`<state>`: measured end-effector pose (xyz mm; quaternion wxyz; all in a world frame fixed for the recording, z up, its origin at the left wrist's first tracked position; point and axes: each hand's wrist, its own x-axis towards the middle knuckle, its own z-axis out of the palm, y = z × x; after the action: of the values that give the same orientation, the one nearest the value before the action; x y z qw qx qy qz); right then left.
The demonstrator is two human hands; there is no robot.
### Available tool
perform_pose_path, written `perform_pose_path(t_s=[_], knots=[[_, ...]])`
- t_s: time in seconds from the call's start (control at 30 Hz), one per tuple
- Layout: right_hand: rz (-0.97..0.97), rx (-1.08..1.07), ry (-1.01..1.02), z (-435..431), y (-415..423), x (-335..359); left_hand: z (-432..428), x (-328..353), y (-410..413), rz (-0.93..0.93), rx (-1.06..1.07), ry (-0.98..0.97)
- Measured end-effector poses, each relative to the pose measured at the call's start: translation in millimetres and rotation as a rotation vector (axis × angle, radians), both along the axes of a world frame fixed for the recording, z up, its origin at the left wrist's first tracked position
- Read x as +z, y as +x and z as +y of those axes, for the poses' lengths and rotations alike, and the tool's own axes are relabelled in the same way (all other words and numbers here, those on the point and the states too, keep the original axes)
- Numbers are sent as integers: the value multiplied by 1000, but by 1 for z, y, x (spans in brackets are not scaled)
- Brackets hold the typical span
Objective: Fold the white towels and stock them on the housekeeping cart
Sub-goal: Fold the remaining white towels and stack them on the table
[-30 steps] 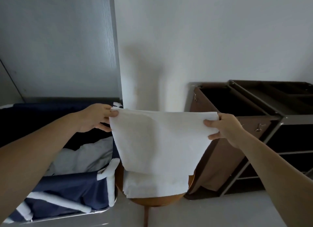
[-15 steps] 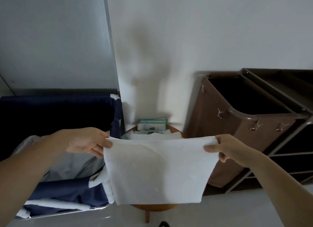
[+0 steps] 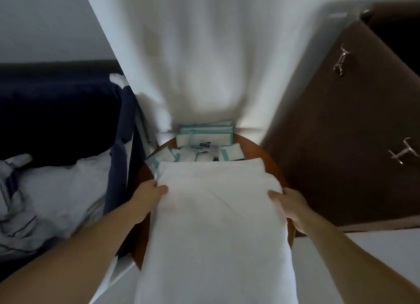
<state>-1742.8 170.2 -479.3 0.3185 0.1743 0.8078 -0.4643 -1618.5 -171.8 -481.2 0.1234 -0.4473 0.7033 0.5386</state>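
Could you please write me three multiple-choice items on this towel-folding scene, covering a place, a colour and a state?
1. The teal-and-white packets lie: A on the round wooden table, behind the white towel; B on the floor; C in a drawer.
2. The fabric bag with metal clips is: A green; B brown; C red.
3. The left hand and right hand: A hang free; B clap; C grip the towel's sides.
A: packets sit on the tabletop. B: its cloth is brown. C: both hold opposite edges.

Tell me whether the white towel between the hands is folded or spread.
Folded: the towel shows a rounded, doubled far edge and stacked layers near the right hand; the left hand grips its other side.
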Motion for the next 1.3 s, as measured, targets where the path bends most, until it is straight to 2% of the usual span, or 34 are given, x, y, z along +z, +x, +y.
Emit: perform_pose_path(t_s=[0.1,0.27,0.33,0.4,0.47,0.53,0.6,0.67,0.73,0.8,0.9,0.97,1.07,1.2,1.3], knots=[[37,-36,74,-4,-7,-30,2,-37,-7,30,53,-45],[26,-13,180,-4,-15,-39,4,-43,-15,154,12,-184],[90,13,243,-8,-19,-31,9,-36,-13,206,-30,-280],[235,125,414,-17,-20,-24,16,-27,-7,252,-114,-383],[464,310,547,-35,-18,-16,25,-17,4,342,-331,-421],[622,491,453,-65,-16,-9,32,-13,16,495,-707,-453],[631,659,308,-101,-14,-4,37,-16,27,579,-1042,-503],[608,819,207,-132,-13,-5,39,-27,36,561,-1180,-505],[628,971,159,-159,-13,-10,41,-38,43,453,-1158,-464],[635,1092,223,-180,-13,-18,43,-46,46,397,-1002,-362],[645,1194,497,-202,-15,-30,44,-45,42,356,-646,-195],[623,1210,662,-209,-15,-34,42,-45,38,308,-515,-101],[596,1222,732,-213,-15,-34,40,-46,35,281,-490,-76],[385,1152,644,-216,-19,-27,41,-47,33,282,-542,-91],[340,1119,635,-215,-23,-21,42,-46,36,281,-566,-95]])
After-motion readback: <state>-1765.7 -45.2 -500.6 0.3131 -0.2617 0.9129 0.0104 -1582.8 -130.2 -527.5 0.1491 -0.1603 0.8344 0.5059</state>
